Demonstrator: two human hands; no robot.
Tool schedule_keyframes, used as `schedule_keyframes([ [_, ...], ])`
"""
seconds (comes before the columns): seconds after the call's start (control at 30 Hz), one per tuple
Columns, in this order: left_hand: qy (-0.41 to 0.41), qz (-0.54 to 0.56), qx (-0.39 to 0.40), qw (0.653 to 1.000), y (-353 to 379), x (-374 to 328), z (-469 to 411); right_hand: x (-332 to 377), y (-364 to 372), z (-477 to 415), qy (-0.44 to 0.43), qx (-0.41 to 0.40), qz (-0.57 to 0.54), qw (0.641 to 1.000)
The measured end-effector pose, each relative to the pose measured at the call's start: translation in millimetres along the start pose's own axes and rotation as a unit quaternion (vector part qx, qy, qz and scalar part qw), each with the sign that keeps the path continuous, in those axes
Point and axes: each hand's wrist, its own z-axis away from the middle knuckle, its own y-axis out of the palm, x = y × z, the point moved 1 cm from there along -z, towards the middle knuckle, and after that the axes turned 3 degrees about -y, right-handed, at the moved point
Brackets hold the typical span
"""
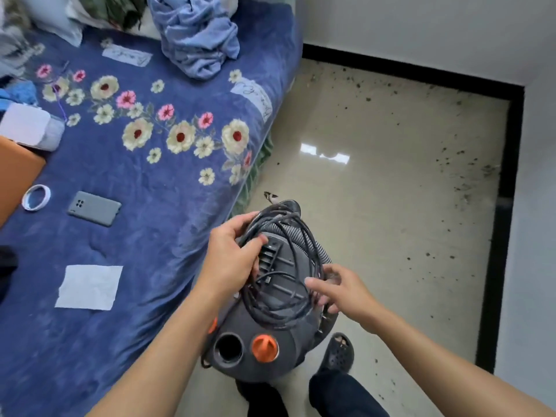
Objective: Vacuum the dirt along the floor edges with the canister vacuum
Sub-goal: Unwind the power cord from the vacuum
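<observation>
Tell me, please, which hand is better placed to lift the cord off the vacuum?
Left, probably: the left hand grips the cord atop the vacuum; the right hand is open beside it.

Canister vacuum (288,365): dark grey body, orange knob (265,348). Cord (282,319): black. Bedspread (165,236): blue, cream and pink flowers. Floor (391,221): beige, dark specks (368,99). Skirting (508,176): black. Phone (94,208): grey. Crumpled cloth (198,34): light blue.

Phone (94,208), tape roll (36,197), white sheet (89,286) on floral blanket (168,224)
</observation>
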Motion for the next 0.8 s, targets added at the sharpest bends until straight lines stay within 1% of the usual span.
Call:
schedule_keyframes([
  [0.07, 0.047, -0.024, 0.014, 0.998, -9, -42, -4, 9, -23, 1, -0.010, -0.039, 0.070, 0.997],
  [0.13, 0.090, -0.076, 0.027, 0.993, -22, -79, -4, 26, -47, 3, -0.028, -0.100, 0.166, 0.981],
  [0.2, 0.127, -0.146, 0.054, 0.980, -36, -105, 2, 52, -60, 9, -0.071, -0.136, 0.231, 0.961],
  [0.27, 0.137, -0.189, 0.077, 0.969, -46, -121, 14, 84, -61, 13, -0.136, -0.147, 0.273, 0.941],
  [0.33, 0.115, -0.175, 0.090, 0.974, -51, -129, 27, 115, -50, 12, -0.185, -0.137, 0.282, 0.931],
  [0.4, 0.077, -0.114, 0.072, 0.988, -53, -131, 36, 135, -31, 6, -0.191, -0.107, 0.242, 0.945],
  [0.47, 0.013, -0.009, 0.015, 1.000, -59, -126, 39, 140, -9, 2, -0.155, -0.040, 0.204, 0.966],
  [0.5, -0.029, 0.057, -0.016, 0.998, -64, -122, 38, 135, 5, 4, -0.130, 0.005, 0.200, 0.971],
  [0.53, -0.069, 0.125, -0.042, 0.989, -70, -119, 37, 125, 20, 7, -0.108, 0.054, 0.198, 0.973],
  [0.6, -0.134, 0.242, -0.070, 0.958, -82, -114, 34, 100, 54, 18, -0.087, 0.129, 0.192, 0.969],
  [0.7, -0.194, 0.346, -0.084, 0.914, -98, -108, 37, 65, 109, 33, -0.060, 0.211, 0.134, 0.966],
  [0.73, -0.207, 0.367, -0.092, 0.902, -104, -105, 38, 56, 125, 37, -0.048, 0.226, 0.100, 0.968],
  [0.8, -0.227, 0.397, -0.106, 0.883, -115, -99, 40, 44, 153, 43, -0.027, 0.224, 0.026, 0.974],
])
